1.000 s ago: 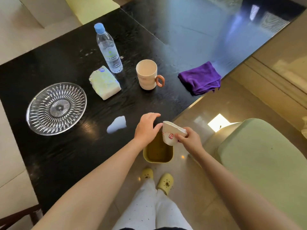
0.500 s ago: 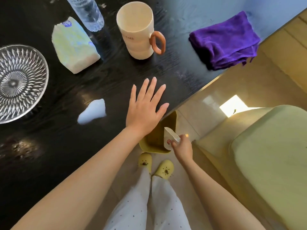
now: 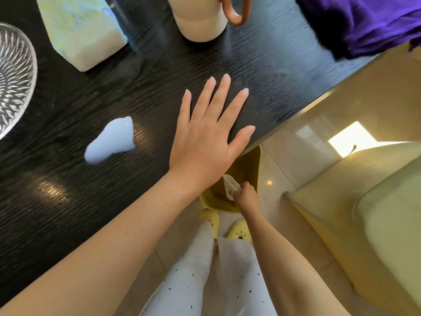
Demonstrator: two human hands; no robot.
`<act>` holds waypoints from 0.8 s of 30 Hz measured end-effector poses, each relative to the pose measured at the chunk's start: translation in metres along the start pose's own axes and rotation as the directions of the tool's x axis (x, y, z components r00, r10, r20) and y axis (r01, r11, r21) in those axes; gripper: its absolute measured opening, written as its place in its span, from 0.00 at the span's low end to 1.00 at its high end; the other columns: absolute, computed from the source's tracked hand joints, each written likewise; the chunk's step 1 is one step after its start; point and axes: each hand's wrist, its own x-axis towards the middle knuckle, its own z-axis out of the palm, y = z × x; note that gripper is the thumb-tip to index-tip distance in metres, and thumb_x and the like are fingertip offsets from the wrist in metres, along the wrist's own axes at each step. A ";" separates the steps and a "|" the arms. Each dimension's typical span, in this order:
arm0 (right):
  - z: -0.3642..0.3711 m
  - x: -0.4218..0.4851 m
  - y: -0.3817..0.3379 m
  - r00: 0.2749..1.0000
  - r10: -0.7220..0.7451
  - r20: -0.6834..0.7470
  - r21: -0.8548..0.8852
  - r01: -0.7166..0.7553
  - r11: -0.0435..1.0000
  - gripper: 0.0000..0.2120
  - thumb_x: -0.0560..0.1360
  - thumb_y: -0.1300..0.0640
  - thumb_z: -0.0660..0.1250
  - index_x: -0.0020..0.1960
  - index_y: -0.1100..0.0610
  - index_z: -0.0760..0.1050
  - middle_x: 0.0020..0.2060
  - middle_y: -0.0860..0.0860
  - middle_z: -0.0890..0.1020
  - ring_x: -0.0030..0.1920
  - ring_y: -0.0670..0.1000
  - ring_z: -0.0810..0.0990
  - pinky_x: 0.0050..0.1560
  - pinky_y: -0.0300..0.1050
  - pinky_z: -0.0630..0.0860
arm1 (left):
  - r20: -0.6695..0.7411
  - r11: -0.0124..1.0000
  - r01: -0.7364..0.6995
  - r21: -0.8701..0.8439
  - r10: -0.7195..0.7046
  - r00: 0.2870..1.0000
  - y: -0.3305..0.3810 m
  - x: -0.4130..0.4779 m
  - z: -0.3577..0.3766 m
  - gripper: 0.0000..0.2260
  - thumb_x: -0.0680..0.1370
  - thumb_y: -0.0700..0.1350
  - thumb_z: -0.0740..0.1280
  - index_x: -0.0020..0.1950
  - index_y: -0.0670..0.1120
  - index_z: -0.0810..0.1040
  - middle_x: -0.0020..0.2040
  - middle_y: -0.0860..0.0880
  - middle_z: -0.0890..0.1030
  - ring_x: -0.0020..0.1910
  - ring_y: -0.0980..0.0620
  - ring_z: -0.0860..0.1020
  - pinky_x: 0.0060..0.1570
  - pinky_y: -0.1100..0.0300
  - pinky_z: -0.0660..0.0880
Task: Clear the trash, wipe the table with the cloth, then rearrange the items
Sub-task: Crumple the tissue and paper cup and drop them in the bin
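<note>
She's leaning over the edge, left hand (image 3: 202, 142) flat on the tabletop (image 3: 159, 65) with its fingers straight and spread, holding nothing, just bracing. Down below, her right hand (image 3: 247, 198) has its fingers pinched round a crushed paper cup (image 3: 230, 187), which sits right over the mouth of the yellow bin (image 3: 249, 163) on the floor, half tucked under the tabletop edge.

The step looks like dropping that cup in. To do it well I'd say keep it over the middle of the opening and low, then simply let the fingers go; the cup is light and could glance off the rim if flicked. The bracing hand is well placed, clear of everything.

Counting what I can see: two bits of trash, the cup in hand and one white scrap (image 3: 109, 140) lying on the tabletop just left of the flat hand. One purple cloth (image 3: 360, 23) at the far right edge, untouched. One mug (image 3: 200, 21), one tissue pack (image 3: 84, 30), one glass dish (image 3: 13, 76), all partly cut off at the top and left. One bin.
</note>
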 end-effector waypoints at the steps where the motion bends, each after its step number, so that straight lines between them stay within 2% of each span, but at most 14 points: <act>1: 0.004 0.004 0.002 1.000 -0.009 0.018 -0.026 0.009 1.000 0.16 0.74 0.56 0.67 0.60 0.59 0.70 0.55 0.55 0.78 0.52 0.55 0.79 0.49 0.48 0.79 | -0.001 1.000 -0.001 -0.005 0.001 1.000 0.000 0.000 0.000 0.27 0.78 0.60 0.46 0.76 0.52 0.57 0.78 0.46 0.56 0.78 0.46 0.52 0.74 0.44 0.47; 5: 0.007 0.012 0.009 0.997 -0.001 0.075 -0.102 0.009 0.995 0.19 0.73 0.56 0.66 0.63 0.58 0.69 0.54 0.55 0.78 0.50 0.55 0.79 0.50 0.52 0.80 | -0.006 1.000 -0.007 -0.018 0.007 1.000 0.000 -0.001 0.001 0.27 0.78 0.60 0.46 0.76 0.52 0.56 0.78 0.47 0.54 0.78 0.47 0.51 0.74 0.45 0.45; 11: -0.013 -0.003 0.009 0.978 -0.080 0.192 -0.187 0.116 0.975 0.30 0.72 0.51 0.69 0.70 0.56 0.62 0.64 0.55 0.72 0.60 0.56 0.75 0.59 0.47 0.76 | 0.008 1.000 -0.003 0.011 0.003 1.000 -0.001 -0.001 0.002 0.27 0.79 0.60 0.45 0.77 0.52 0.55 0.78 0.47 0.54 0.78 0.47 0.51 0.74 0.44 0.45; 19: -0.078 -0.039 -0.023 0.956 -0.069 0.284 -0.296 0.155 0.942 0.35 0.71 0.45 0.69 0.73 0.52 0.58 0.68 0.53 0.69 0.64 0.57 0.73 0.60 0.49 0.76 | 0.071 0.999 0.000 0.044 -0.003 0.997 0.000 0.000 -0.002 0.27 0.79 0.60 0.44 0.77 0.53 0.52 0.79 0.47 0.52 0.78 0.46 0.49 0.74 0.44 0.44; 24: -0.126 -0.078 -0.057 0.930 -0.042 0.365 -0.370 0.186 0.910 0.38 0.71 0.41 0.68 0.74 0.52 0.56 0.71 0.53 0.65 0.68 0.57 0.69 0.63 0.49 0.73 | 0.149 1.000 -0.009 0.030 0.005 0.989 0.000 0.002 -0.008 0.27 0.80 0.60 0.47 0.77 0.53 0.50 0.79 0.47 0.50 0.78 0.46 0.48 0.74 0.44 0.43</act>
